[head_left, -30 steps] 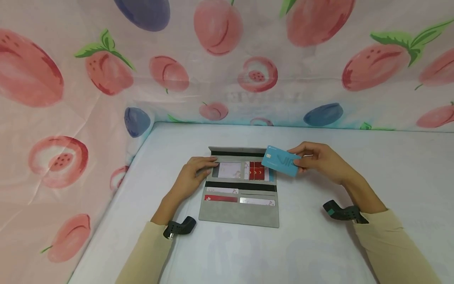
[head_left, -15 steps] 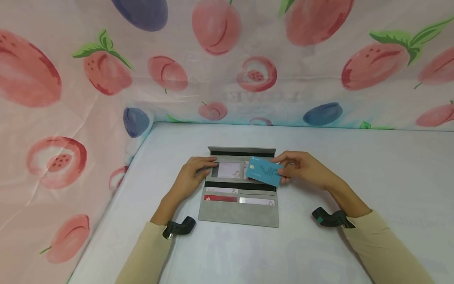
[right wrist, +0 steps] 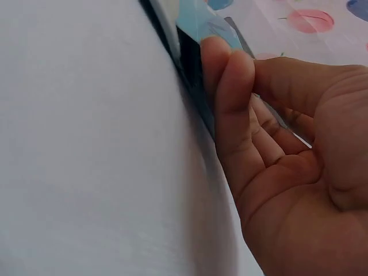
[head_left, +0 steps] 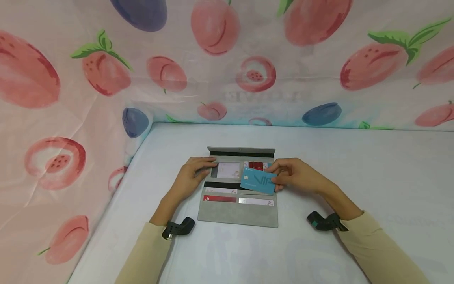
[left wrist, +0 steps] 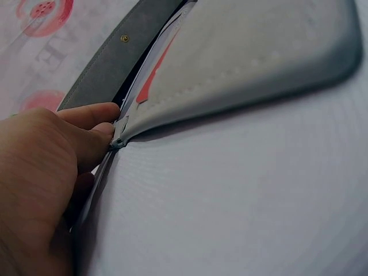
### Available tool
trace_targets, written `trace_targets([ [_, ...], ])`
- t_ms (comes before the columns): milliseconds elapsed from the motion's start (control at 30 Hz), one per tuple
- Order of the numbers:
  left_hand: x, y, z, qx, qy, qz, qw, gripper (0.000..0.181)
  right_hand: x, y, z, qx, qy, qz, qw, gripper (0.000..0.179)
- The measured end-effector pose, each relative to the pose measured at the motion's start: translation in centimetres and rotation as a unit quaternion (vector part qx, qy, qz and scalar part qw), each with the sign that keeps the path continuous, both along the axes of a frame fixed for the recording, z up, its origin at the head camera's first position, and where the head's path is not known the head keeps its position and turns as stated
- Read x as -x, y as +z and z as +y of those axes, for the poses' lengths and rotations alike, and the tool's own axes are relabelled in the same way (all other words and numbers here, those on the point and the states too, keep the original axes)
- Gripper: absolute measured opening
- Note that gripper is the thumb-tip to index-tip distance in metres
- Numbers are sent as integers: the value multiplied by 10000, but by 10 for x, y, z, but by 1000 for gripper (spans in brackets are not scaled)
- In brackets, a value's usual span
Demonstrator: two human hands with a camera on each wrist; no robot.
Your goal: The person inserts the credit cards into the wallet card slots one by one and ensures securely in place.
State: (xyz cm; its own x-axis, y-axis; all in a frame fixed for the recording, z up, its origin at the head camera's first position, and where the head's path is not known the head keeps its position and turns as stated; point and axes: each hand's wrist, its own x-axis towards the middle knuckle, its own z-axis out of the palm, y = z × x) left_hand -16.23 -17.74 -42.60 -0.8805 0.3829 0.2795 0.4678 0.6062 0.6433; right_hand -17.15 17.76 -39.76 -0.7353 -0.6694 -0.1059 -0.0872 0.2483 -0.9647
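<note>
A grey wallet (head_left: pixel 237 216) lies unfolded on the white table, with several cards tucked in its slots. Its left edge is pinched between thumb and fingers by my left hand (head_left: pixel 190 178); the left wrist view shows this hand (left wrist: pixel 43 167) at the fold of the wallet (left wrist: pixel 230 52). My right hand (head_left: pixel 299 175) grips a blue VIP card (head_left: pixel 257 180) by its right end. The card is slightly tilted over the right half of the wallet, covering part of the dark middle fold. In the right wrist view, the fingers (right wrist: pixel 233 86) hide most of the blue card (right wrist: pixel 192 17).
A white table surface (head_left: pixel 227 256) surrounds the wallet. Behind and to the left rises a fruit-printed sheet (head_left: pixel 198 94). Each wrist wears a black strap device (head_left: pixel 179 227). In the wallet sit a red card (head_left: pixel 220 198) and whitish cards (head_left: pixel 256 201).
My right hand has brought the blue card left and down, from the wallet's upper right corner to over its middle fold. My left hand has stayed at the left edge.
</note>
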Motion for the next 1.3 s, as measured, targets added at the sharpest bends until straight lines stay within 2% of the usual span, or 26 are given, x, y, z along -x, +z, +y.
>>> trace_targets([
  [400,-1,0,0,34,3,42,10000,27,-4,-1,-5,-137,-91,-58,9998,25],
  [700,0,-1,-1,28,8,46,10000,27,-6,1,-8,-429,-149,108,9989,17],
  [933,0,-3,-1,-41,-53,123,9999,27,-7,-1,-8,-454,21,230,9987,8],
  [1300,0,-2,-1,-53,-47,85,9999,27,-8,0,-10,-576,198,435,9972,8],
])
